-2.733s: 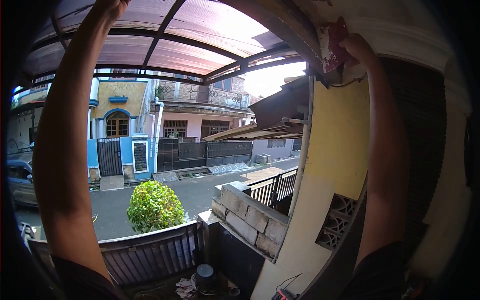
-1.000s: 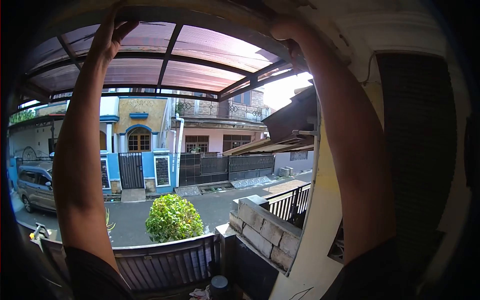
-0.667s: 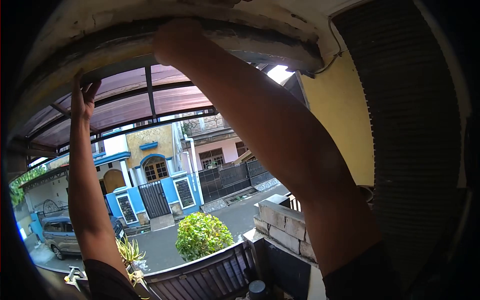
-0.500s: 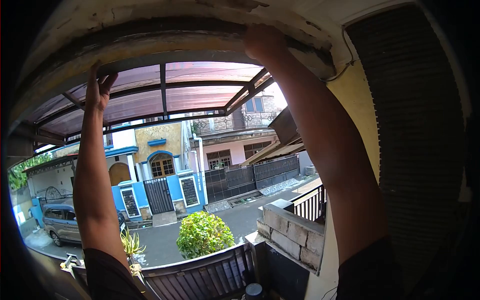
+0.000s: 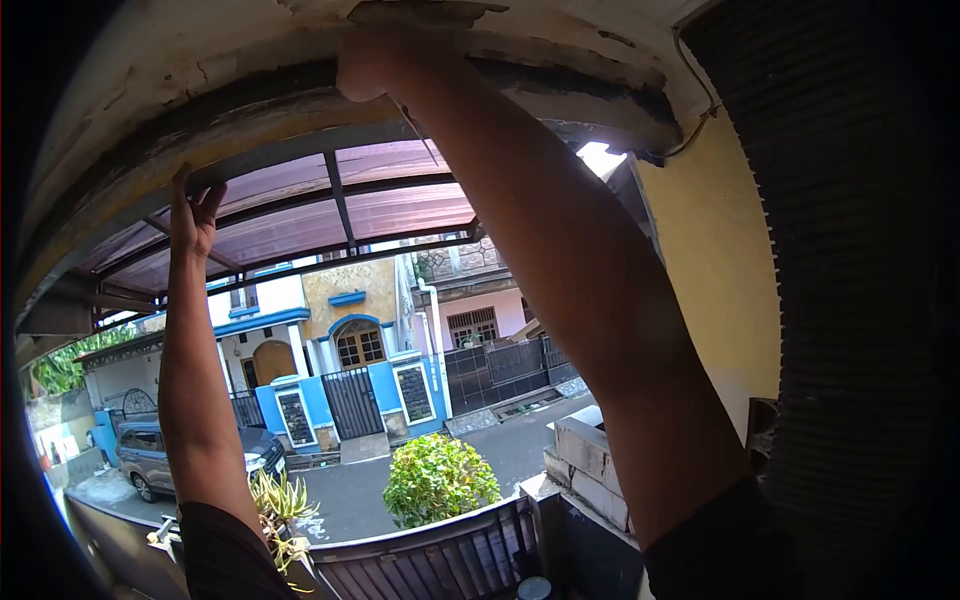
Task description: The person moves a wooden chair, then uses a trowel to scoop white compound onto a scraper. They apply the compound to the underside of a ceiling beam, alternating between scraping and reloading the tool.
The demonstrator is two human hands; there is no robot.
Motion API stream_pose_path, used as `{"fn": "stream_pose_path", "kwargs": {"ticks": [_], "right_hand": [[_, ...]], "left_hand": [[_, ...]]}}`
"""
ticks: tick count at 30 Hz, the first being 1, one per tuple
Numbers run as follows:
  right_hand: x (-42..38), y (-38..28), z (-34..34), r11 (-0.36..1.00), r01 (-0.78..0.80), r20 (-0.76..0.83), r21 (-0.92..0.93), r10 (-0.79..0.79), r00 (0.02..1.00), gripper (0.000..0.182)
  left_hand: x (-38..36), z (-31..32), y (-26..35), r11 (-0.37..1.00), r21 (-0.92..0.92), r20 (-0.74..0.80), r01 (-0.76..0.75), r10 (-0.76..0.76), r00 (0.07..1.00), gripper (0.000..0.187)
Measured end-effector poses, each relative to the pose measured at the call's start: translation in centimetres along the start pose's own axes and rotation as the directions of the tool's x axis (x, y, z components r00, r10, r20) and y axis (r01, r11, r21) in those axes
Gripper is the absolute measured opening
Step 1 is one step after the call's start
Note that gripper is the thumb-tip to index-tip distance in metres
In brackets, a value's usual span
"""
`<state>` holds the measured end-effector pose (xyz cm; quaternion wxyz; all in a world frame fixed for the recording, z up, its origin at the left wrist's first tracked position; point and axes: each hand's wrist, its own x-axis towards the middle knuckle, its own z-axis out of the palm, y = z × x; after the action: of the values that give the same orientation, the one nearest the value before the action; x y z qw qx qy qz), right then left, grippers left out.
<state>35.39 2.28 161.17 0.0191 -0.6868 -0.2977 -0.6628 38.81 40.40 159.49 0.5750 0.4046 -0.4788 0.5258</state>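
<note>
Both my arms are raised to a long beam (image 5: 235, 128) under a ceiling with peeling paint (image 5: 430, 14). My left hand (image 5: 195, 218) has its fingers stretched upward, the tips right at the beam's lower edge. High in the middle, my right hand (image 5: 372, 66) is closed against the dark strip (image 5: 285, 82) that runs along the top of the beam. Its fingers are mostly in shadow, and I cannot tell what they hold. A thin dark strand (image 5: 420, 130) hangs beside the right wrist.
A translucent canopy (image 5: 285, 220) on a dark frame extends outward beyond the beam. Below are a metal gate (image 5: 430, 555), a green bush (image 5: 440, 482) and a block wall (image 5: 585, 470). A cable (image 5: 700, 125) runs down near the yellow wall (image 5: 710, 260). A car (image 5: 150, 450) is parked across the street.
My right hand has moved left along the beam, still closed. My left hand stays raised at the beam's edge. The view has shifted, so the street sits farther right and lower.
</note>
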Motion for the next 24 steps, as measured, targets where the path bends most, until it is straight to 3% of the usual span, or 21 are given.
{"fn": "stream_pose_path", "kwargs": {"ticks": [1, 3, 4, 6, 7, 9, 13, 16, 17, 19, 21, 22, 24], "right_hand": [[-0.1, 1.6, -1.7, 0.994, -0.074, 0.17, 0.082, 0.059, 0.984, 0.032], [-2.2, 4.8, -2.5, 0.842, -0.22, 0.266, 0.492, 0.095, 0.959, 0.03], [-3.6, 6.4, -1.9, 0.594, -0.229, 0.195, 0.772, 0.122, 0.973, 0.028], [-2.7, 11.6, 2.9, 0.412, -0.275, 0.229, 0.869, 0.157, 0.961, 0.041], [-3.4, 12.7, 3.8, 0.412, -0.277, 0.233, 0.868, 0.153, 0.96, 0.041], [-4.9, 15.0, 5.3, 0.223, -0.278, 0.237, 0.934, 0.192, 0.952, 0.047], [-6.6, 20.8, 7.1, 0.195, -0.365, 0.298, 0.91, 0.301, 0.906, 0.04], [-7.6, 27.5, 7.2, 0.292, -0.445, 0.342, 0.847, 0.34, 0.876, 0.037], [-7.4, 31.6, 8.3, 0.491, -0.312, 0.187, 0.813, 0.288, 0.939, 0.036], [-7.6, 31.7, 6.9, 0.667, -0.159, 0.037, 0.728, 0.193, 0.98, 0.036], [-9.1, 25.5, 0.5, 0.541, -0.523, 0.214, 0.659, 0.532, 0.82, 0.038], [-8.8, 24.3, -0.2, 0.549, -0.523, 0.215, 0.652, 0.528, 0.822, 0.038], [-8.2, 22.1, -0.7, 0.75, -0.583, 0.084, 0.313, 0.59, 0.803, 0.029]], "left_hand": [[0.0, 0.1, 0.0, 1.0, 0.007, 0.005, -0.012, 0.012, 1.0, 0.055], [-0.2, 0.1, -0.1, 0.999, 0.019, -0.004, -0.026, 0.026, 1.0, 0.057], [-0.3, 0.2, -0.1, 0.999, 0.024, 0.002, -0.036, 0.036, 0.999, 0.06], [-0.2, 0.2, -0.1, 0.999, 0.034, 0.011, -0.039, 0.039, 0.999, 0.067], [-0.1, 0.1, -0.2, 0.999, 0.035, 0.005, -0.037, 0.037, 0.999, 0.067], [0.1, 0.0, -0.3, 0.997, 0.057, -0.001, -0.043, 0.043, 0.999, 0.07], [0.2, -0.2, -0.5, 0.997, 0.057, 0.0, -0.047, 0.047, 0.999, 0.071], [0.4, -0.3, -0.6, 0.997, 0.056, 0.002, -0.061, 0.061, 0.998, 0.07], [0.6, -0.5, -0.7, 0.997, 0.052, 0.001, -0.062, 0.062, 0.998, 0.069], [0.6, -0.5, -0.7, 0.997, 0.038, -0.011, -0.061, 0.061, 0.998, 0.065], [0.3, -0.2, -0.6, 0.995, 0.055, 0.017, -0.085, 0.084, 0.996, 0.064], [0.3, -0.4, -0.7, 0.995, 0.048, 0.008, -0.084, 0.084, 0.996, 0.064], [0.5, -0.6, -0.8, 0.995, 0.049, 0.009, -0.087, 0.086, 0.996, 0.066]]}}
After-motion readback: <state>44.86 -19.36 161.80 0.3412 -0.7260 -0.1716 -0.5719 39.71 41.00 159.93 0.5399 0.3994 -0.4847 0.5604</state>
